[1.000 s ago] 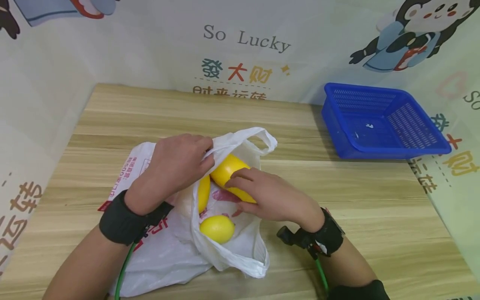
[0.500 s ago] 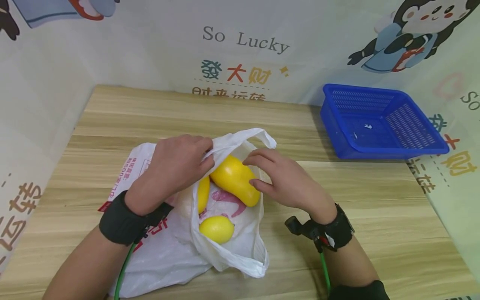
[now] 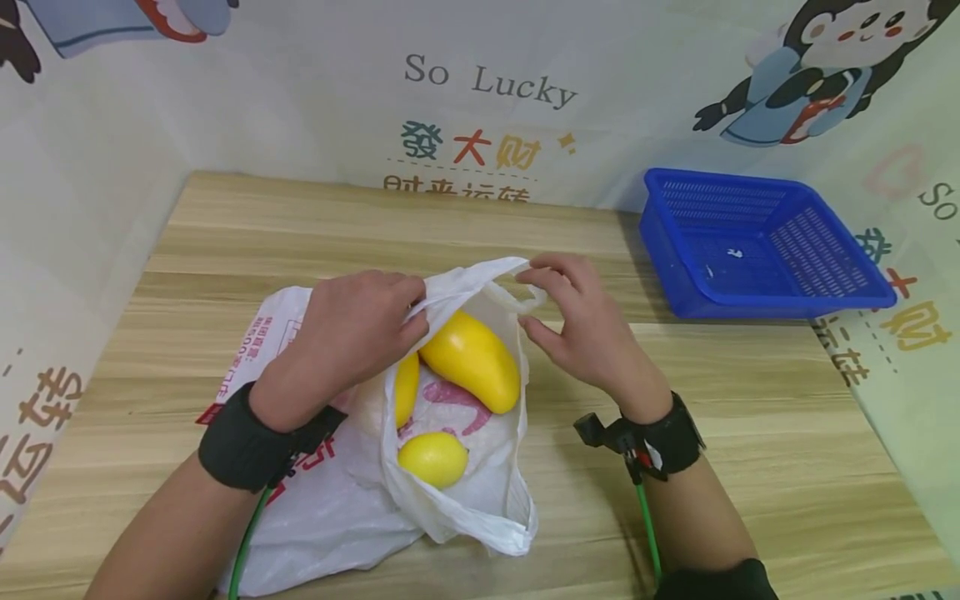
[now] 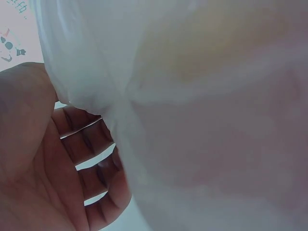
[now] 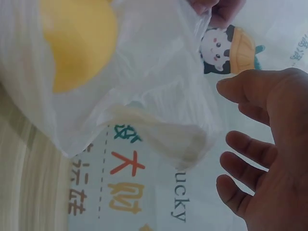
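A white plastic bag (image 3: 337,517) with red print lies on the table, its mouth held up and facing right. My left hand (image 3: 356,329) pinches the upper edge of that mouth; in the left wrist view, bag film fills most of the picture beside the fingers (image 4: 91,142). Inside the bag lie a yellow mango (image 3: 472,360), a lemon (image 3: 433,459) and another yellow thing (image 3: 406,390), mostly covered by the bag's edge. My right hand (image 3: 588,329) is at the bag's handle (image 5: 178,144), fingers spread and bent slightly, holding nothing in the right wrist view.
A blue plastic basket (image 3: 765,242) with small white scraps in it stands at the table's back right. The wood-grain table (image 3: 712,400) meets printed white sheeting (image 3: 300,92) at the back and sides. Green cables run from both wrist cameras.
My right hand has come off the mango and moved up and right to the bag's handle. The mango's narrower end has settled lower right. My left hand keeps its grip on the bag.
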The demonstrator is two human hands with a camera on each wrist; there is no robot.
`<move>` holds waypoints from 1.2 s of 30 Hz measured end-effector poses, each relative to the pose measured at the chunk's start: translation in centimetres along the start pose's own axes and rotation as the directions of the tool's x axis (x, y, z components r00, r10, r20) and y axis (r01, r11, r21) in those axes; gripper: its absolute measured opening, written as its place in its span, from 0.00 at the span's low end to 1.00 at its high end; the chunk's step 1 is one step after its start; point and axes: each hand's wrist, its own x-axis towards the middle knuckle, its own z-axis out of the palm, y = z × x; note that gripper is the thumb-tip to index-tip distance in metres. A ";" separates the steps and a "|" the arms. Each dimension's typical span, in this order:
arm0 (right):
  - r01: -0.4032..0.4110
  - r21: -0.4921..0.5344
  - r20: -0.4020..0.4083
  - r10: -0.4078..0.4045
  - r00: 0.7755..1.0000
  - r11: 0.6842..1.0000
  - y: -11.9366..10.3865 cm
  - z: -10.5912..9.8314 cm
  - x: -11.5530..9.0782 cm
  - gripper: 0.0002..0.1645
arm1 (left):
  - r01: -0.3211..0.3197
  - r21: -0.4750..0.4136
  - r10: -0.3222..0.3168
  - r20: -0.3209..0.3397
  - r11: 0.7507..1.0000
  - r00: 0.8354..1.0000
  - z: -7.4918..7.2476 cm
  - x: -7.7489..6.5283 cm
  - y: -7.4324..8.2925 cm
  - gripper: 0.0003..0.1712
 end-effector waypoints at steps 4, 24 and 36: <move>-0.019 -0.037 -0.005 0.019 1.000 0.999 0.7 0.3 0.0 0.31 | -0.005 0.000 0.005 -0.008 1.000 1.000 0.0 0.0 0.0 0.07; -0.078 -0.020 0.090 0.080 0.993 0.997 2.3 1.6 -0.1 0.29 | -0.027 0.030 0.028 -0.044 0.999 0.999 0.1 0.0 -0.2 0.08; -0.145 0.029 0.117 0.141 0.983 0.989 2.4 1.8 -0.1 0.20 | -0.025 0.013 0.026 -0.046 1.000 0.999 0.0 -0.1 -0.3 0.07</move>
